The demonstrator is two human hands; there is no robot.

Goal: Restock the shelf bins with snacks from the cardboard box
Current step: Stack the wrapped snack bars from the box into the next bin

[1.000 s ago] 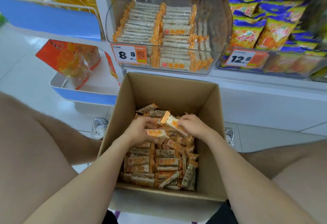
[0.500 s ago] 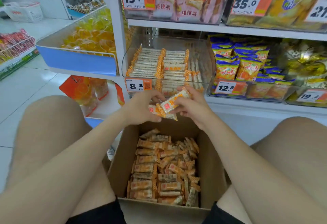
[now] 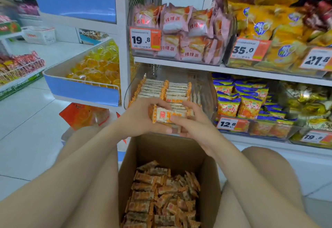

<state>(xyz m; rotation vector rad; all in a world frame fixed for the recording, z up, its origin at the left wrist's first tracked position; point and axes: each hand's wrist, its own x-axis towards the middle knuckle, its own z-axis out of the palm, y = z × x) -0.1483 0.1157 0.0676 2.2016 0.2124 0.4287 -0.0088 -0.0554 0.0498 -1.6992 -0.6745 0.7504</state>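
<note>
An open cardboard box (image 3: 212, 172) stands between my knees, holding several orange-and-white wrapped snack bars (image 3: 161, 197). Above its far edge, my left hand (image 3: 138, 118) and my right hand (image 3: 195, 125) together hold a small stack of the same bars (image 3: 168, 115), thumbs on the top one. The stack is right in front of the clear shelf bin (image 3: 206, 91), where rows of matching bars (image 3: 168, 89) lie.
The neighbouring clear bin (image 3: 251, 125) to the right holds blue-and-orange packets behind a 12.8 tag. The shelf above carries pink packets (image 3: 179, 31) and yellow bags (image 3: 269, 30). A blue-fronted tray of yellow jelly cups (image 3: 84, 89) juts out at left. My knees flank the box.
Both hands rose out of the box with a few bars and moved up to the front of the clear bin. The view tilted upward toward the shelves.
</note>
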